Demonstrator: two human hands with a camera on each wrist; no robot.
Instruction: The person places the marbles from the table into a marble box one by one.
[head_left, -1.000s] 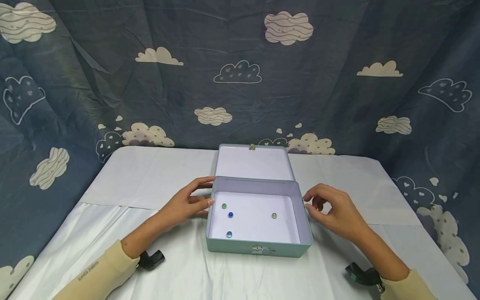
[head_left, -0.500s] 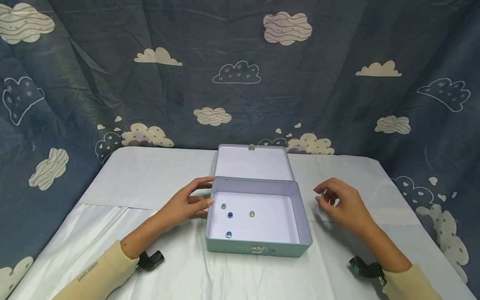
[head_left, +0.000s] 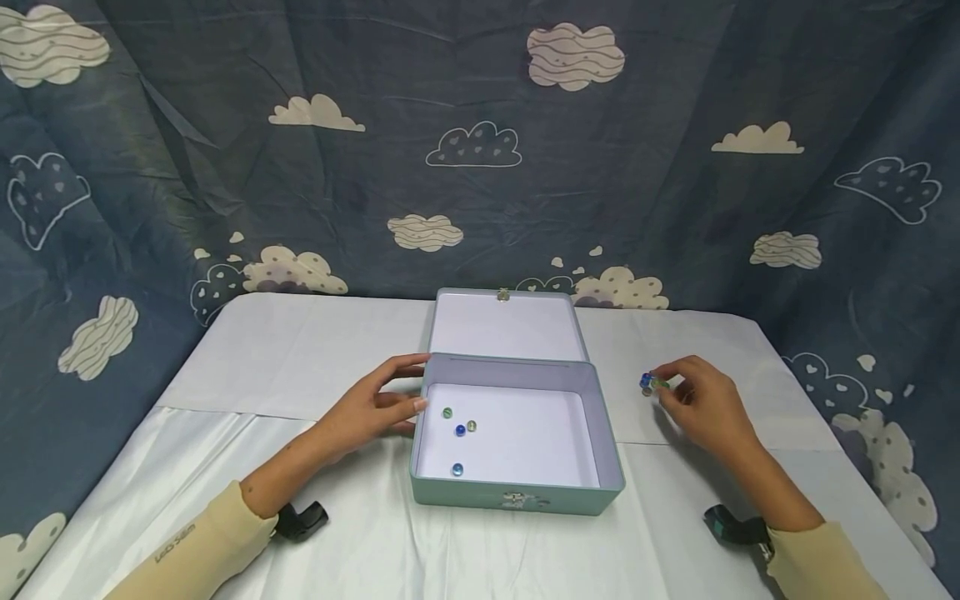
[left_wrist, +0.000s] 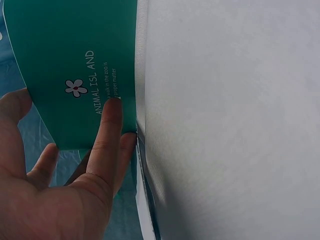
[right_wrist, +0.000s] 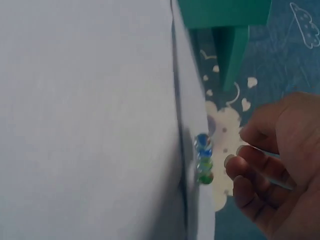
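Showing "ANIMAL ISLAND" lettering (left_wrist: 96, 82), left wrist only

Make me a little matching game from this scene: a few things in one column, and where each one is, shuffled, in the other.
Things:
1. left hand
2. right hand
3. lid
4. marbles in the box

Places or states:
A. lying open behind the box, inner face up
B. on the white floor of the box, toward its left side
C. resting against the left wall of the box
D. on the table to the right of the box, fingertips at a small cluster of marbles

Pairs: 1-C, 2-D, 3-A, 4-B
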